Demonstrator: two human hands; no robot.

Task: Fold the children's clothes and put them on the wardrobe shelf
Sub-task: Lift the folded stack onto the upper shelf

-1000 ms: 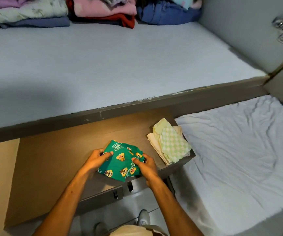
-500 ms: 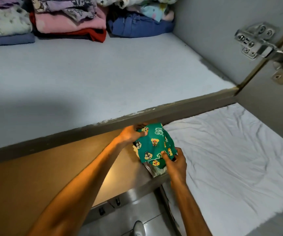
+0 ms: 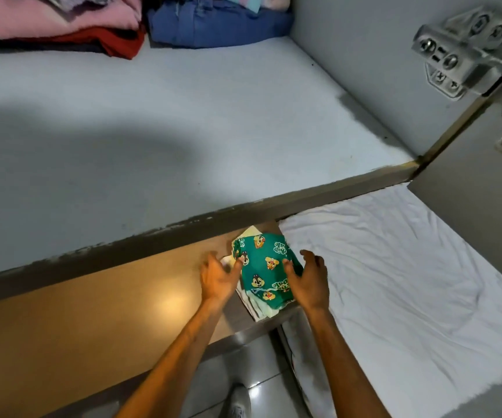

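A folded green garment with cartoon chipmunk prints [image 3: 266, 267] lies on top of a small stack of pale folded clothes [image 3: 257, 310] at the right end of a brown wooden surface [image 3: 92, 312]. My left hand [image 3: 218, 277] hovers at the garment's left edge, fingers spread. My right hand [image 3: 310, 277] is at its right edge, fingers apart too. Neither hand grips the cloth. Above them is the grey wardrobe shelf [image 3: 183, 116].
Folded clothes stand at the back of the shelf: a pink and red pile [image 3: 62, 25] and blue jeans [image 3: 213, 25]. A metal door hinge [image 3: 461, 55] sits on the right wall. A bed with a white sheet [image 3: 394, 282] lies to the right.
Both hands carried the green garment from the middle of the brown surface to the right, set it on the pale stack, and let go of it.
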